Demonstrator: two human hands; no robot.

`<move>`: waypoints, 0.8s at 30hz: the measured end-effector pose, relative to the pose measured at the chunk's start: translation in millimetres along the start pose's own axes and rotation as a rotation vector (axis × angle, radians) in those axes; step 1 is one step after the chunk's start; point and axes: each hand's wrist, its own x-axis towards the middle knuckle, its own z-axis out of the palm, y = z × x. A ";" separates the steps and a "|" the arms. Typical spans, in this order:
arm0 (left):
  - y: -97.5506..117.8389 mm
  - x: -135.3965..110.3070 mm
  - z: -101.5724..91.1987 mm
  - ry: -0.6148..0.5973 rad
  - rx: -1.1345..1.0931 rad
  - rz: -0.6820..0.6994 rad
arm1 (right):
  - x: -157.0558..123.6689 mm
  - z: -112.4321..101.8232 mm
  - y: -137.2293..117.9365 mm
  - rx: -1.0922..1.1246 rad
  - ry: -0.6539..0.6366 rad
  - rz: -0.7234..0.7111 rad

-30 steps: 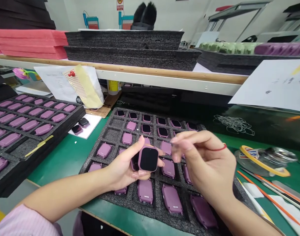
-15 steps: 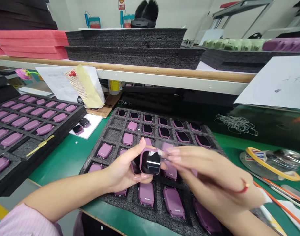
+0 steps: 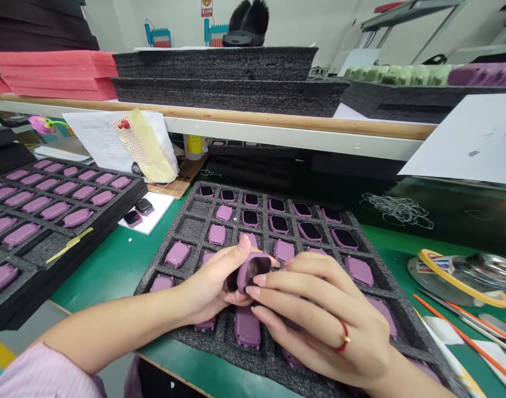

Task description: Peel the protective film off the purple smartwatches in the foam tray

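Observation:
My left hand (image 3: 222,276) is closed around a purple smartwatch body (image 3: 243,272), its dark glossy screen tilted to the right. A second dark-faced purple watch body (image 3: 232,281) shows behind it in the same grip. My right hand (image 3: 327,315) has its fingers bent together against the screen side. Several fingertips touch the watch's lower right edge. Something small and greyish sits by the right thumb and index finger, too hidden to name. Below both hands lies a black foam tray (image 3: 186,226) with purple watch bodies, some screen up, others back up.
Another foam tray (image 3: 41,249) of purple watch bodies stands at left. Two watches lie on a white pad (image 3: 153,218). At right are a metal-topped glass container (image 3: 439,276), a yellow ring (image 3: 443,273) and thin orange sticks (image 3: 456,331). A shelf (image 3: 278,130) with foam stacks crosses behind.
My right hand has turned and come down, its fingertips moving left onto the watch's screen side. The held watch has tilted. My left hand keeps its grip.

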 end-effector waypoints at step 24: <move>-1.9 -1.1 0.9 0.016 0.049 -0.088 | 9.8 6.3 22.7 0.103 0.003 0.277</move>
